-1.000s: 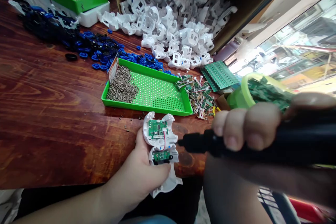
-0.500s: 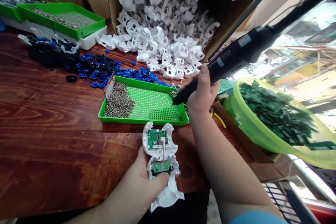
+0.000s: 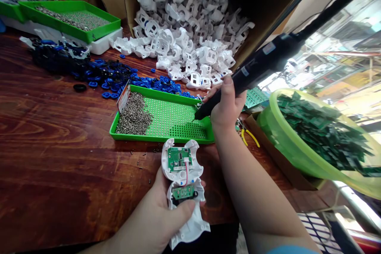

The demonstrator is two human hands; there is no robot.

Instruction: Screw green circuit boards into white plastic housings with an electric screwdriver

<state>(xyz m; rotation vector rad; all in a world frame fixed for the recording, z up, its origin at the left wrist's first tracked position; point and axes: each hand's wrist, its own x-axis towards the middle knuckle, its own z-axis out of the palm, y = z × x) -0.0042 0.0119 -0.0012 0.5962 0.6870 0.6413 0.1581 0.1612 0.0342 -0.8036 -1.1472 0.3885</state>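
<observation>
My left hand (image 3: 171, 210) is closed around a white plastic housing (image 3: 195, 226), its thumb lying across the lower half. Inside the upper half sits a green circuit board (image 3: 176, 158), joined by thin red and white wires to a smaller board (image 3: 183, 192) below. In my right hand (image 3: 226, 105) is a black electric screwdriver (image 3: 253, 69), tilted with its tip down to the left. That tip is over the right part of a green perforated tray (image 3: 162, 137), apart from the housing. Small metal screws (image 3: 133, 115) are heaped at the tray's left end.
Behind the tray lie blue plastic parts (image 3: 113, 77) and a cardboard box (image 3: 264, 20) spilling white shells (image 3: 184, 43). At right are yellow-handled pliers (image 3: 250, 137) and a yellow-green basin (image 3: 272, 127) of circuit boards. Another green tray (image 3: 86, 39) stands back left. Loose screws dot the table (image 3: 89, 182).
My right hand and the screwdriver have shifted slightly left in view. The left hand keeps hold of the housing, almost in the same place. The pliers show a little more.
</observation>
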